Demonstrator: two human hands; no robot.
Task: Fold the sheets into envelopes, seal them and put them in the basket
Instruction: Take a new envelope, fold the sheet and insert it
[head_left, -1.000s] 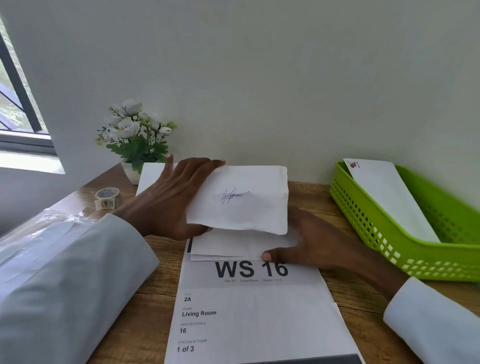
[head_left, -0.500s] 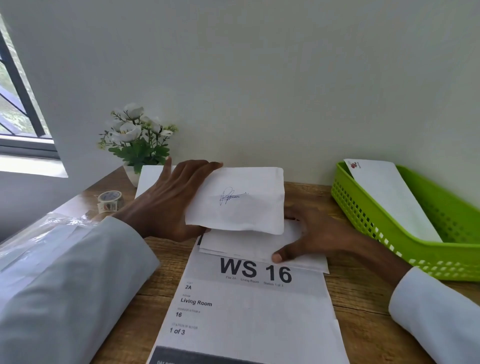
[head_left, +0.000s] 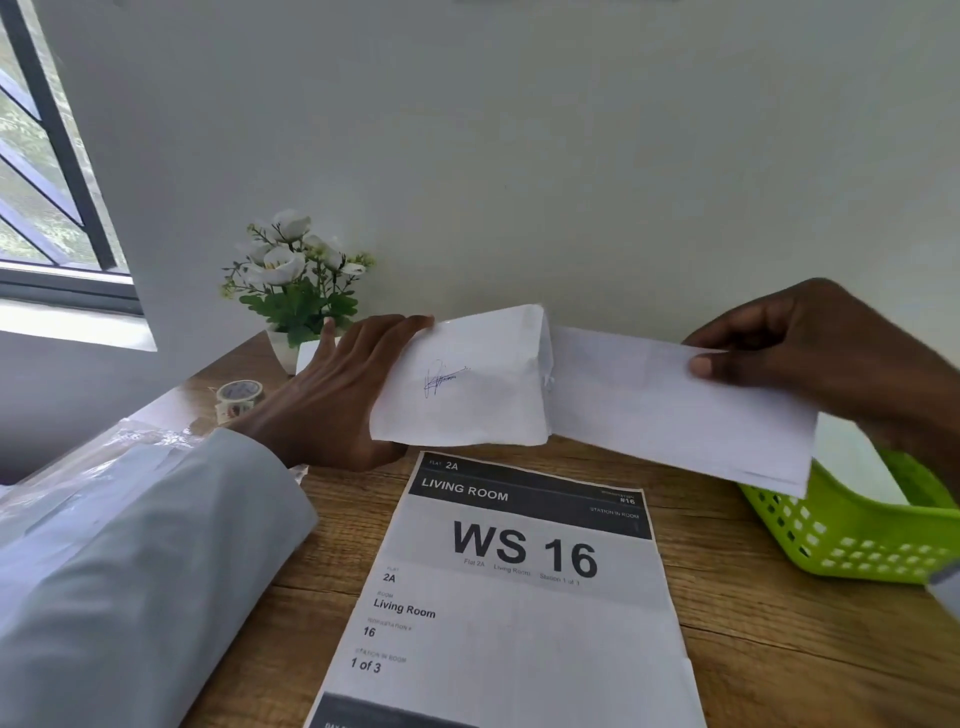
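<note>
Sheets come last here, so start near: a printed white station card reading WS 16 lies on the wooden table. Beyond it, the left hand holds a folded white paper sheet with a blue signature, fingers flat along its edge. The right hand pinches a long white paper envelope above the green plastic basket. Best judged: line the envelope's mouth up with the folded sheet and slide it in squarely before reaching for the patterned tape roll.
</note>
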